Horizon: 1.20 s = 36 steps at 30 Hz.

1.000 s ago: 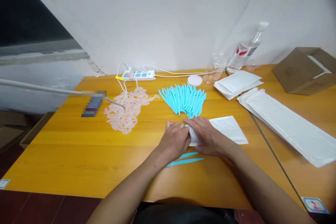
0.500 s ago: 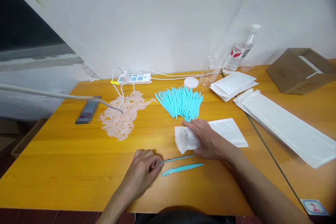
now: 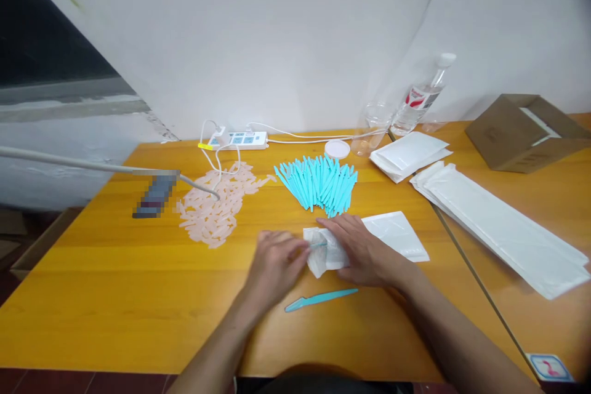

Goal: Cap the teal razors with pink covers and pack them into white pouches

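A white padded envelope lies on the table with its mouth open toward the left. My right hand grips it near the mouth, fingers over the top and thumb below. Pinched in my left hand is a blue stick, whose far part shows inside the envelope's mouth. Just below the hands lies another blue stick, flat on the wood. Behind them many blue sticks are fanned out in a pile. Pale pink pieces are spread to the left of that pile.
A power strip with white cables stands by the wall, and a phone-like blurred object lies left. At the right are a bottle, clear cups, a round lid, more envelopes and a cardboard box.
My left hand has moved up and right, bringing its blue stick from the table into the envelope's mouth. My right hand still holds the envelope.
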Tool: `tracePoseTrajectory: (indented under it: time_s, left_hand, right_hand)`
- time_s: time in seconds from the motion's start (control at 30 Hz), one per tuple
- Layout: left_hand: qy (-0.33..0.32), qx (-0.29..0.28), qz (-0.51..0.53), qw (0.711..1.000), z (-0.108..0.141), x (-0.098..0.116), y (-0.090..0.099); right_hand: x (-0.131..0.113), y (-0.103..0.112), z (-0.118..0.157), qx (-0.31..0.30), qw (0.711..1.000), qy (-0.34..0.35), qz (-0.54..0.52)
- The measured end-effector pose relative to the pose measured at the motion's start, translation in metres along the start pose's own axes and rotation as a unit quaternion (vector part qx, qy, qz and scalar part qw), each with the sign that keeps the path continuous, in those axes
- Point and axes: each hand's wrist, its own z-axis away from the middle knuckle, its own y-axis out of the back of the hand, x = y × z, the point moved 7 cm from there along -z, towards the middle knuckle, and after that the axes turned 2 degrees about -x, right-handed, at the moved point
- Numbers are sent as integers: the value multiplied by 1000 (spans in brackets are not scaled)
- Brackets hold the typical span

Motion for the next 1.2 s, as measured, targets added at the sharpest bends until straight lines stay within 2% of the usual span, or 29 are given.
tracePoseTrajectory:
  time_s: [0.07,0.1,0.2,0.33,0.4,0.57,0.7,0.83,0.9,0.97,1.03,1.13,1.2]
  left_hand:
    - [-42,-22,24,999,-5,19,-22]
    - [-47,-26,44,998,-1,21,-27]
    - [-15,4,62,998,36,3,-21]
    - [-24,-49,-1,999,83,-17,-21]
    - [-16,-76,-1,997,91,-21,-26]
    - [35,-122,26,992,91,-24,-30]
    - [42,-133,42,989,98,-33,-16]
    - [78,-95,38,992,109,-58,27]
    - [82,-67,-9,994,103,-62,48]
    - [56,-58,-70,994,83,-49,54]
    - [7,-59,-116,991,51,-21,41]
    - [-66,-49,-122,989,5,22,4]
    - [-80,8,-61,995,-6,38,-8]
  right_hand:
    - [-5,-1,-1,0,1000,11,-2]
    - [-6,-1,-1,0,1000,13,-5]
    - [-6,-2,-1,-5,1000,4,-12]
    - [-5,-1,-1,-10,1000,0,-13]
    - [-5,-1,-1,-9,1000,0,-12]
    - [-3,-2,0,0,1000,-3,-9]
    - [0,-2,1,1,1000,-2,-9]
    - [2,0,2,2,1000,-5,-12]
    - [1,0,2,-5,1000,-7,-14]
    - [-2,-1,0,-12,1000,-4,-15]
    - [-8,-1,-1,-13,1000,9,-20]
    - [-16,0,-2,1,999,41,-34]
    - [-17,5,0,26,997,49,-49]
